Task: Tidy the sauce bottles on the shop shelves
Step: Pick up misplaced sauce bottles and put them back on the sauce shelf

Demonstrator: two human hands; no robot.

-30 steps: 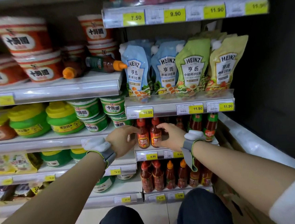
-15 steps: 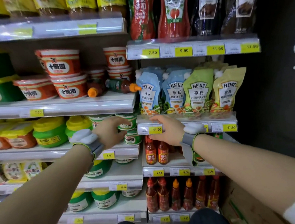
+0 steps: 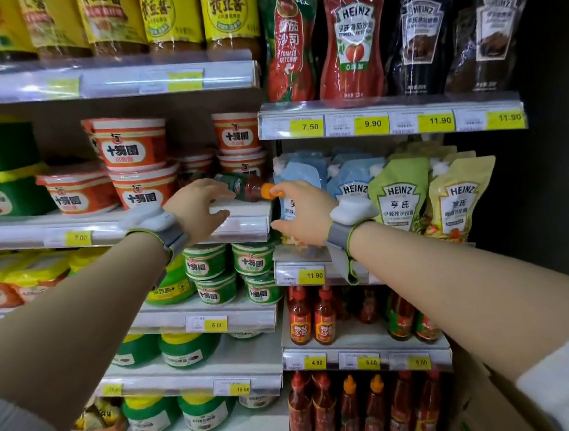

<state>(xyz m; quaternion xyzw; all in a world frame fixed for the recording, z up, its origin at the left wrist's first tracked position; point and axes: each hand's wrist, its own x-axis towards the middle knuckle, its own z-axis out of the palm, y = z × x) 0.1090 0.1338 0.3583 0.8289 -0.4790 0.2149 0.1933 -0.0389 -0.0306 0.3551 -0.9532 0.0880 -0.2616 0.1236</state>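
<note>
Both hands have risen since the earlier frames, from the small red bottles low on the right bay up to the shelf of orange tubs at the middle of the frame, and the view has tipped upward with them. Lying on its side there is a sauce bottle (image 3: 247,187), its long axis running nearly level across the frame from left to right and dipping slightly at the right end; the orange cap (image 3: 266,191) points right, toward the Heinz pouches (image 3: 399,194), and the green-labelled base points left toward the orange tubs (image 3: 143,190). It rests at the right-hand end of the shelf edge (image 3: 242,215), just left of centre. The left hand (image 3: 197,207) covers the base end, fingers curled over the bottle's body and the thumb bent below at the shelf lip, so it appears to be grasping the bottle, though the contact itself is hidden behind the hand. The right hand (image 3: 302,213) reaches in from the right, its upper fingertips meeting the cap and seemingly pinching it, the thumb hanging loose beneath. Grey wrist straps (image 3: 340,238) with white boxes sit on both forearms. Upright red bottles (image 3: 311,319) stand on the lower right shelves
</note>
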